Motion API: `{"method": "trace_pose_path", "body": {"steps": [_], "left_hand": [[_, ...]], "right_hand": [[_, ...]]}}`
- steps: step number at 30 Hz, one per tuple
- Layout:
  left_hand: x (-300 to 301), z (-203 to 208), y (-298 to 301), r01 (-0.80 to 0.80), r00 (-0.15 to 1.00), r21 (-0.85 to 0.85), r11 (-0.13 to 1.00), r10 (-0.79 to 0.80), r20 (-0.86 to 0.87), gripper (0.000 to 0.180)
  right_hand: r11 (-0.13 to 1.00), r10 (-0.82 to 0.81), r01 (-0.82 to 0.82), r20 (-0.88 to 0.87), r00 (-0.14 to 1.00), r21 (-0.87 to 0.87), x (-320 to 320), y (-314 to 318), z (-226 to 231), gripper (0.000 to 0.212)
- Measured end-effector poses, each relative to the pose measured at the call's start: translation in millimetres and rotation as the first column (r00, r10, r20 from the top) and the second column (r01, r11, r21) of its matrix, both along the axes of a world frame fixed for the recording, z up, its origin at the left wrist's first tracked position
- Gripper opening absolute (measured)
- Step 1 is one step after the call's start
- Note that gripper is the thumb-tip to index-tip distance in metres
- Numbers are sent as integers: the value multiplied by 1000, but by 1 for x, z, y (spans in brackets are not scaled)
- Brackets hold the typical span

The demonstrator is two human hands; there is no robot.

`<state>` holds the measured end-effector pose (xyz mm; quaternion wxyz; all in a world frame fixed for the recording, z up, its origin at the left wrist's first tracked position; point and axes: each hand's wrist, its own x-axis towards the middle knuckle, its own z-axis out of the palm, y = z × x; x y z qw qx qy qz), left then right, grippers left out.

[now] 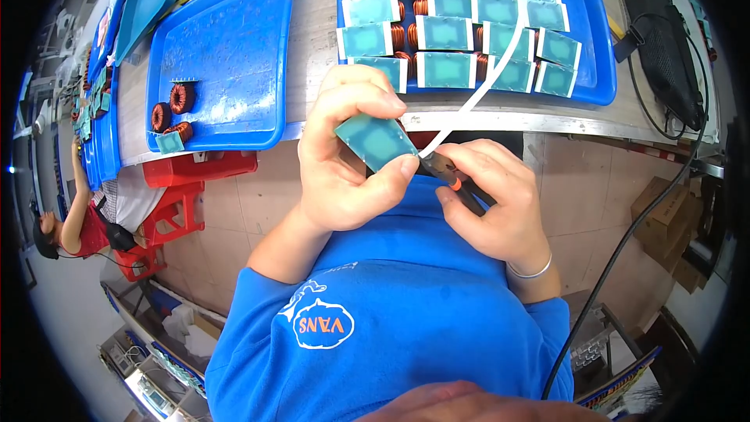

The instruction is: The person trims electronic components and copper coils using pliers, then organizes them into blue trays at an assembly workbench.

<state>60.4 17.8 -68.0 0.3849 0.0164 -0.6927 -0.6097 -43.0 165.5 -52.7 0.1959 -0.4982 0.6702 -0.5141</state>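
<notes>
My left hand (344, 152) is closed around a small green circuit board (376, 143), holding it tilted by its edges, thumb at the lower right corner. Whatever lies behind the board is mostly hidden by it and the fingers. In my right hand (500, 195) is a pair of small cutting pliers (457, 181) with dark handles and a touch of orange. The plier tips are at the board's lower right corner; whether the jaws bite on anything, I cannot tell. A white cord or strip (488, 82) runs down from the top and passes by the plier tips.
A blue tray (598, 70) beyond my hands holds rows of green boards with copper coils. Another blue tray (226, 47) at left carries several coils. A black bag (660, 47) with a cable lies at far right. Red stools (176, 215) and a seated person (74, 227) are at left.
</notes>
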Motion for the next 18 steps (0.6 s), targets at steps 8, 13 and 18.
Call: {"method": "trace_pose_path", "body": {"steps": [8, 13, 18], "left_hand": [[3, 2, 5, 93, 995, 289, 953, -101, 11, 45], [3, 8, -3, 176, 969, 556, 812, -243, 49, 57], [7, 12, -7, 226, 922, 653, 723, -376, 97, 42]], "right_hand": [[997, 48, -51, 53, 997, 59, -5, 7, 1, 34], [996, 65, -77, 243, 968, 38, -10, 14, -3, 31], [994, 94, -103, 211, 973, 32, -6, 4, 4, 29]]}}
